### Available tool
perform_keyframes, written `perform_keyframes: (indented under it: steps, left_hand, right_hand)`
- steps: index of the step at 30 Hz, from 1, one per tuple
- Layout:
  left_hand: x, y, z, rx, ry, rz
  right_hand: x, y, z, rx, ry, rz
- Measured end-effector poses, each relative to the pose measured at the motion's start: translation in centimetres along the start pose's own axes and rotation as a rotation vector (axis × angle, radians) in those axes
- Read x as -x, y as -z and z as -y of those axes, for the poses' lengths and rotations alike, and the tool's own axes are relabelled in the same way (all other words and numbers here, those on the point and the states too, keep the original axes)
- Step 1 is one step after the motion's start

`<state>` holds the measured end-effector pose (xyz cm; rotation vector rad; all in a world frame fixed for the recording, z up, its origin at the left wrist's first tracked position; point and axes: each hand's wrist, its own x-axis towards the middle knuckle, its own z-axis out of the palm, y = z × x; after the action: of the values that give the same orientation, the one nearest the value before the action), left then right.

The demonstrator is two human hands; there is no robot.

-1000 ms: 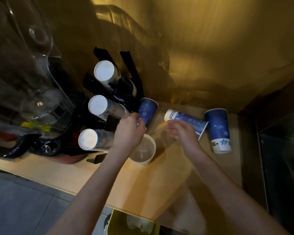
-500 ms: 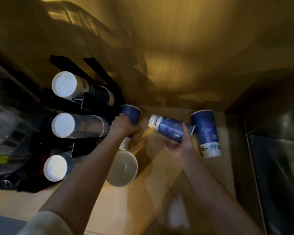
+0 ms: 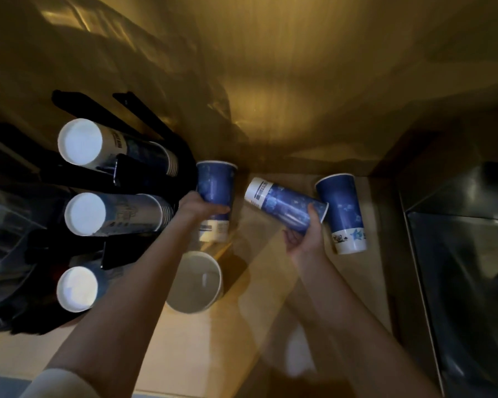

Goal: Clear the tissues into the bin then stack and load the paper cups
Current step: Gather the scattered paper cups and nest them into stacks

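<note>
My left hand (image 3: 199, 206) grips a blue paper cup (image 3: 215, 187) standing at the back of the wooden counter (image 3: 184, 349), beside the black cup rack (image 3: 144, 173). My right hand (image 3: 305, 239) holds a second blue cup (image 3: 282, 203) tipped on its side, white base pointing left, lifted off the counter. A third blue cup (image 3: 344, 211) stands upright just right of it. An open white-lined cup (image 3: 194, 281) stands nearer me, under my left forearm.
The black rack on the left carries three horizontal cup stacks (image 3: 110, 147) (image 3: 112, 214) (image 3: 75, 288), their white bases facing me. A steel sink (image 3: 460, 254) lies at the right. A gold reflective wall (image 3: 270, 81) rises behind the counter.
My left hand moved from the open cup's rim back to the rear blue cup and gripped it. My right hand took hold of the lying cup and lifted it. The view shifted right.
</note>
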<state>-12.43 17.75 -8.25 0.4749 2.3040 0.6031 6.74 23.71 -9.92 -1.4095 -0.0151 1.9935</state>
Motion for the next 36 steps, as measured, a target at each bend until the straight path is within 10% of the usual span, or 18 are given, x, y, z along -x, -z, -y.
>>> perform_keyframes:
  steps: [6, 22, 36]
  left_hand:
    - [4.6, -1.0, -3.2, 0.461, -0.187, -0.079]
    - [14.7, -11.1, 4.7, 0.299, -0.400, -0.036]
    - [14.6, -13.4, 7.1, 0.311, -0.431, 0.071]
  right_hand:
    - [2.3, -0.7, 1.8, -0.240, -0.036, 0.184]
    - [7.9, 3.5, 8.4, -0.059, 0.240, 0.356]
    - [12.9, 6.2, 4.7, 1.096, 1.107, 0.511]
